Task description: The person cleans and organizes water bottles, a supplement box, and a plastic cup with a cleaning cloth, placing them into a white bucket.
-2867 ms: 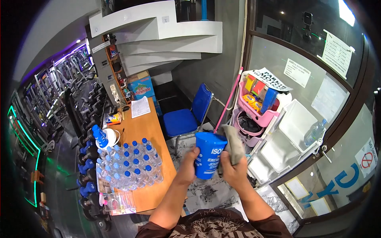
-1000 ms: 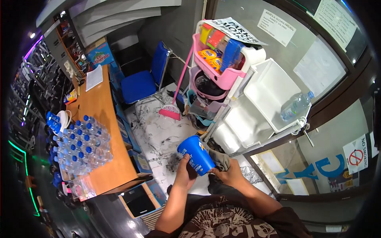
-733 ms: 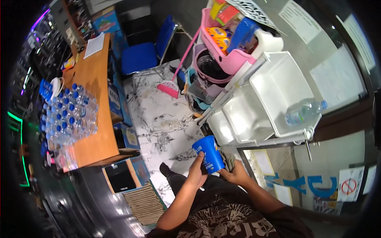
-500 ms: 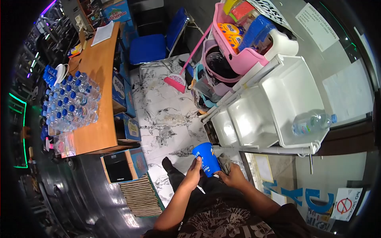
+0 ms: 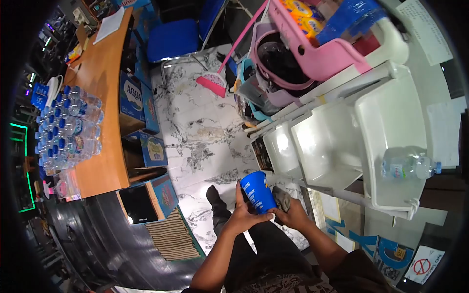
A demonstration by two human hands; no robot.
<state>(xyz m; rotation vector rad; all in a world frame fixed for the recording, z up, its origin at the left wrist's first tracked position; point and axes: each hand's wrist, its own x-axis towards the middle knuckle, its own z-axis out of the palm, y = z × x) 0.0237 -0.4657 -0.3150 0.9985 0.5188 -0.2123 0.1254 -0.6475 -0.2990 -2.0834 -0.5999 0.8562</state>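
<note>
Blue cup (image 5: 258, 192) gripped low in front of the body, steadied by both hands

At the far left of my feed, clear bottles (image 5: 73, 129) with blue caps stand packed together on the table (image 5: 111, 105), probably grouped so that they take up little of its surface. Cartons (image 5: 131, 97) sit beneath, likely stowed there to keep them off the walkway. Right of these, a broom (image 5: 213, 84) rests with its pink head on the marble floor (image 5: 200, 141).

Mid-view, my left hand (image 5: 244, 218) has its fingers clamped on the cup, one stretched along its left side and the palm near its base; I judge that this grip carries the weight. The cup is above the floor, between my two hands. Its long axis runs from upper left to lower right, slightly tilted, the wider end pointing away from my body and the narrower end towards it. White lettering faces the camera.

Just right of it, my right hand (image 5: 293, 215) has its fingers closed on a grey-brown cloth (image 5: 282, 199), the thumb by the cup's lower edge, seemingly for support; the fingers behind the cloth are hidden. Farther right, a large bottle (image 5: 405, 168) lies on its side in a white bin (image 5: 386, 112), whose walls probably stop it rolling.
</note>
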